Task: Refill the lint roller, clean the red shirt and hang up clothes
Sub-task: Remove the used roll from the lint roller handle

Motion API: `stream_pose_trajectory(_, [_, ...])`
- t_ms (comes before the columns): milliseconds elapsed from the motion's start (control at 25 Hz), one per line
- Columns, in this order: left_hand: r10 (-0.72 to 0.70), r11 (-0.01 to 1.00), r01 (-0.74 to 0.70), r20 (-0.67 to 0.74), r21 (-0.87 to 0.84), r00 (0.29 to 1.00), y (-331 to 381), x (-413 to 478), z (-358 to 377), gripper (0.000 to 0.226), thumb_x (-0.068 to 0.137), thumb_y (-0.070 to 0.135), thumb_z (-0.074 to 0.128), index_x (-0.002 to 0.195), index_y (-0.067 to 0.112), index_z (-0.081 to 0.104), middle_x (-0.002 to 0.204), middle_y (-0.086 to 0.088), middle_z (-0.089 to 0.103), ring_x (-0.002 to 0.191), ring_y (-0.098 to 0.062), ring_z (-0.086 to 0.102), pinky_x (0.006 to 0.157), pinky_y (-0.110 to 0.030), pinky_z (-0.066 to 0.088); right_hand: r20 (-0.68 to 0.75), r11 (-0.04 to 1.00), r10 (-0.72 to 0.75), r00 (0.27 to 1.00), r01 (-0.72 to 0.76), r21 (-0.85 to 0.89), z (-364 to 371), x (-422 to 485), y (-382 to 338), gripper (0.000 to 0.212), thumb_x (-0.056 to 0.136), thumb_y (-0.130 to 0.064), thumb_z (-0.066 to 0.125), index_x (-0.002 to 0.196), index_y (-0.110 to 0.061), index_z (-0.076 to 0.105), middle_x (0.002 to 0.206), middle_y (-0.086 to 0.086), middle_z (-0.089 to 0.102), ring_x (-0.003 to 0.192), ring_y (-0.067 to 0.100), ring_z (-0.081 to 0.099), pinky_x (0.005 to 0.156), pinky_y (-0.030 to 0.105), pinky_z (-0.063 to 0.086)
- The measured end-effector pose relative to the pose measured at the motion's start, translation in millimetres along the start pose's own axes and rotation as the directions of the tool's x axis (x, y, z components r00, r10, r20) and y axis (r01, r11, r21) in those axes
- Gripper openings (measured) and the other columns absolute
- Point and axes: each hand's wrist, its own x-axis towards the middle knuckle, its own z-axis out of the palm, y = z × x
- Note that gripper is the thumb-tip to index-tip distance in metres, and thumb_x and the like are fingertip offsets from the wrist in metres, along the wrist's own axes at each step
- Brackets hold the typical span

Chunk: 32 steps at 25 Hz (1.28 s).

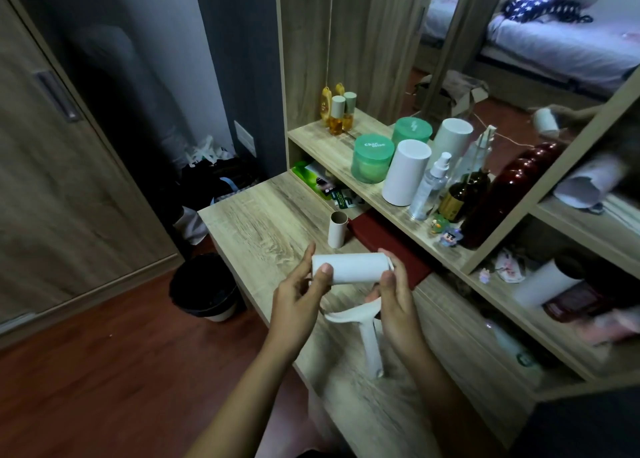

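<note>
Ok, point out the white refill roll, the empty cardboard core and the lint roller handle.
white refill roll [351, 267], head view, middle of its side.
empty cardboard core [337, 232], head view, upright side wall.
lint roller handle [371, 347], head view, straight shaft.

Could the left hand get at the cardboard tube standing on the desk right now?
Likely yes: the cardboard tube stands just beyond the left hand, bare desk between. But that hand grips the white roll and must release it first.
</note>
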Motion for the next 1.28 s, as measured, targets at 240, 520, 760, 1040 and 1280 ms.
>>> stream_pose_trajectory(240, [-0.106,0.983,0.093,-0.079,-0.160,0.991,7,3,1,0.038,0.102,0.024,0.030,0.137,0.016,0.043,0.098,0.000,0.060,0.061,0.000,0.061,0.061,-0.014,0.051,0.071,0.929,-0.237,0.969,0.248,-0.276,9,-15,-37,0.047,0.092,-0.042,0.033,0.136,-0.027,0.036,0.097,-0.012,0.058,0.076,-0.001,0.058,0.065,0.011,0.045])
stream_pose_trajectory(520, [-0.119,0.952,0.098,-0.056,-0.289,0.991,9,3,0,0.048,0.093,0.031,0.044,0.138,0.012,0.041,0.117,-0.002,0.057,0.067,0.000,0.062,0.065,-0.015,0.052,0.098,0.942,-0.230,0.968,0.247,-0.227,5,-16,-46,0.036,0.095,-0.038,0.029,0.130,-0.040,0.033,0.086,-0.025,0.056,0.079,-0.016,0.057,0.063,0.004,0.042])
stream_pose_trajectory(760, [-0.214,0.897,0.191,-0.015,-0.400,0.977,13,4,-1,0.042,0.098,0.023,0.043,0.138,0.009,0.041,0.105,0.000,0.058,0.076,-0.011,0.060,0.067,-0.015,0.054,0.067,0.940,-0.221,0.973,0.230,-0.250,7,-15,-42,0.039,0.092,-0.046,0.026,0.130,-0.048,0.035,0.072,-0.008,0.061,0.063,0.002,0.060,0.054,0.013,0.044])
stream_pose_trajectory(1040, [-0.272,0.856,0.212,-0.061,-0.471,0.960,13,1,4,0.023,0.098,0.023,0.045,0.114,0.011,0.056,0.097,-0.004,0.057,0.078,-0.011,0.058,0.064,-0.015,0.054,0.012,0.955,-0.253,0.967,0.252,-0.159,15,-21,-40,0.034,0.094,-0.032,0.028,0.122,-0.050,0.035,0.112,-0.006,0.061,0.064,0.000,0.059,0.058,0.010,0.044])
stream_pose_trajectory(1280, [-0.291,0.833,0.194,-0.112,-0.518,0.950,17,-2,5,0.015,0.099,0.022,0.044,0.101,0.021,0.058,0.097,-0.003,0.056,0.076,-0.014,0.056,0.062,-0.014,0.054,0.021,0.955,-0.250,0.968,0.250,-0.162,16,-23,-39,0.034,0.093,-0.030,0.028,0.119,-0.052,0.033,0.102,0.002,0.063,0.067,-0.004,0.059,0.058,0.006,0.041])
